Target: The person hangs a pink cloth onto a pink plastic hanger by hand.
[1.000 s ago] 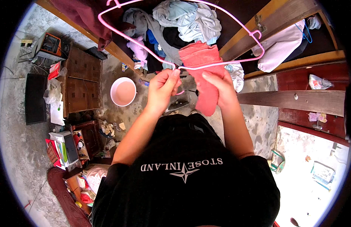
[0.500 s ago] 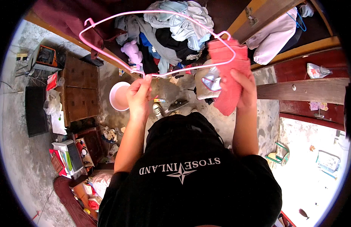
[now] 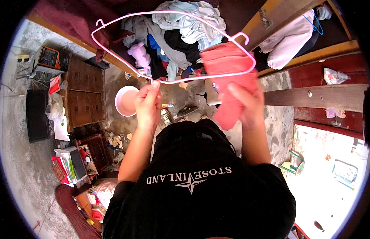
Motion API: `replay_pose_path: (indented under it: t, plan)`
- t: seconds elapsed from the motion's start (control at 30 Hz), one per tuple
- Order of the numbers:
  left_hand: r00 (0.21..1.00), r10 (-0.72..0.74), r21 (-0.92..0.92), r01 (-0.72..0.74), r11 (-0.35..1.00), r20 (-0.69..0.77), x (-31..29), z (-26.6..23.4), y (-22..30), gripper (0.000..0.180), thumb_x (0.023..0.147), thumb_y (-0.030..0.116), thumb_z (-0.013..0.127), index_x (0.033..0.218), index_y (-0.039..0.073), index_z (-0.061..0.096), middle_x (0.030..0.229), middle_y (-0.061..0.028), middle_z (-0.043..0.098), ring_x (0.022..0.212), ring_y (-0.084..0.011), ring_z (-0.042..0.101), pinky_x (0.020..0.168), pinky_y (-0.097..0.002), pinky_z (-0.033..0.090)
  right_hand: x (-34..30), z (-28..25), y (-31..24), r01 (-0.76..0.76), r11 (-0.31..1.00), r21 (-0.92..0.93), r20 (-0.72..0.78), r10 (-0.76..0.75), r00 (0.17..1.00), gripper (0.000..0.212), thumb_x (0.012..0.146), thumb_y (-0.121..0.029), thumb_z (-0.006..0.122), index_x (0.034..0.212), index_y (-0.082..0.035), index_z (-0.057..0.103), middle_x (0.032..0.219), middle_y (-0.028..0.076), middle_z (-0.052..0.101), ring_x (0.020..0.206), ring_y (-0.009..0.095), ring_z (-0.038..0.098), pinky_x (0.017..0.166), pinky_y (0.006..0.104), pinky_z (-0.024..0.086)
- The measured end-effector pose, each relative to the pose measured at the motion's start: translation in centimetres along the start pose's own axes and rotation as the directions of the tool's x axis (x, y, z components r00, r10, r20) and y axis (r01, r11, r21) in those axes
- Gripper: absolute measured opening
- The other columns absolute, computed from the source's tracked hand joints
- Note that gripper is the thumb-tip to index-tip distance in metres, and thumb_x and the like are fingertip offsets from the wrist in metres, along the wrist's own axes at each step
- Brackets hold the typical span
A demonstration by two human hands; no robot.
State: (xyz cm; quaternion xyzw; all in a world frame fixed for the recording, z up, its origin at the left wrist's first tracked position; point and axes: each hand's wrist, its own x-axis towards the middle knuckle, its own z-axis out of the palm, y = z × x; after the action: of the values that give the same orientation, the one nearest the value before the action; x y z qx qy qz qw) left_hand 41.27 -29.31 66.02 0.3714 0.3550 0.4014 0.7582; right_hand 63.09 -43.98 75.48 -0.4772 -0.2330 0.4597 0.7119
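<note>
My left hand [image 3: 148, 102] is closed on a pink wire hanger [image 3: 255, 61], pinching it at the middle of its near side, with the thumb pointing up. The hanger's hook, if there, is hidden in the fist. Each end of the hanger carries a small upturned notch. In my right hand [image 3: 250, 104] is a folded coral-red cloth [image 3: 222, 59], gripped between thumb and fingers and slightly blurred. Its upper part lies behind the hanger's right end, and its lower end hangs down toward me. Whether cloth and hanger touch, I cannot tell.
Ahead, a cupboard holds piled clothes [image 3: 193, 30] and a purple plush toy [image 3: 140, 56]. A pink-white bucket [image 3: 127, 101] stands on the floor at left, near a wooden cabinet [image 3: 86, 93]. At right are a wooden beam [image 3: 320, 95] and a pale hanging garment [image 3: 286, 44].
My right hand has moved left and slightly nearer to me, carrying the cloth further behind the hanger. The hanger has shifted a little to the right; my left hand keeps its hold.
</note>
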Motion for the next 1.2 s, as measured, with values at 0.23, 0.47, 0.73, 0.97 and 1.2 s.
replay_pose_path:
  t: [0.23, 0.47, 0.73, 0.97, 1.2]
  plan:
    - [0.996, -0.028, -0.007, 0.029, 1.0, 0.085, -1.1, 3.5, -1.9, 0.028, 0.096, 0.029, 0.07, 0.077, 0.009, 0.065, 0.064, 0.0046, 0.053, 0.05, -0.0034, 0.037, 0.046, -0.0226, 0.026, 1.2, 3.2, 5.9, 0.16, 0.911, -0.38, 0.281, -0.051, 0.958, 0.032, 0.095, -0.007, 0.065, 0.125, 0.001, 0.062, 0.108, 0.005, 0.07, 0.096, 0.011, 0.065, 0.086, 0.0306, 0.053]
    - [0.997, -0.055, 0.036, 0.054, 0.998, 0.045, -0.5, 2.1, -0.2, 0.033, 0.094, 0.03, 0.073, 0.07, 0.01, 0.061, 0.063, 0.0051, 0.051, 0.05, -0.003, 0.037, 0.046, -0.022, 0.027, 1.6, 0.5, 3.0, -0.091, 0.994, -0.058, 0.124, 0.097, 0.987, 0.034, 0.092, -0.006, 0.067, 0.124, 0.001, 0.062, 0.108, 0.01, 0.071, 0.084, 0.015, 0.069, 0.078, 0.03, 0.056]
    - [0.999, 0.045, 0.226, -0.042, 0.973, -0.007, -0.6, 2.3, -0.9, 0.029, 0.093, 0.025, 0.074, 0.072, 0.007, 0.065, 0.066, 0.0047, 0.056, 0.052, -0.0027, 0.042, 0.047, -0.0216, 0.029, 1.5, 1.9, 5.3, -0.105, 0.973, -0.204, 0.254, 0.156, 0.954, 0.03, 0.094, -0.008, 0.067, 0.123, 0.0, 0.063, 0.108, 0.006, 0.069, 0.098, 0.012, 0.065, 0.088, 0.0301, 0.052]
    - [0.993, 0.035, 0.19, -0.013, 0.982, -0.111, 0.9, -1.9, -0.8, 0.037, 0.092, 0.031, 0.075, 0.067, 0.009, 0.06, 0.057, 0.0081, 0.044, 0.048, -0.0028, 0.033, 0.045, -0.0232, 0.022, -0.6, -2.3, 0.3, -0.058, 0.998, -0.023, -0.079, 0.056, 0.995, 0.043, 0.086, -0.004, 0.069, 0.127, 0.005, 0.058, 0.108, 0.014, 0.07, 0.086, 0.022, 0.07, 0.076, 0.0342, 0.058]
    - [0.987, -0.04, 0.098, 0.056, 0.994, -0.158, 0.0, -1.4, -1.3, 0.037, 0.093, 0.031, 0.075, 0.067, 0.009, 0.059, 0.057, 0.0081, 0.042, 0.048, -0.0028, 0.029, 0.046, -0.0235, 0.02, 0.4, -1.3, 1.6, -0.076, 0.993, -0.094, -0.033, 0.074, 0.997, 0.047, 0.088, -0.001, 0.066, 0.133, 0.004, 0.053, 0.114, 0.015, 0.068, 0.093, 0.023, 0.07, 0.08, 0.0346, 0.058]
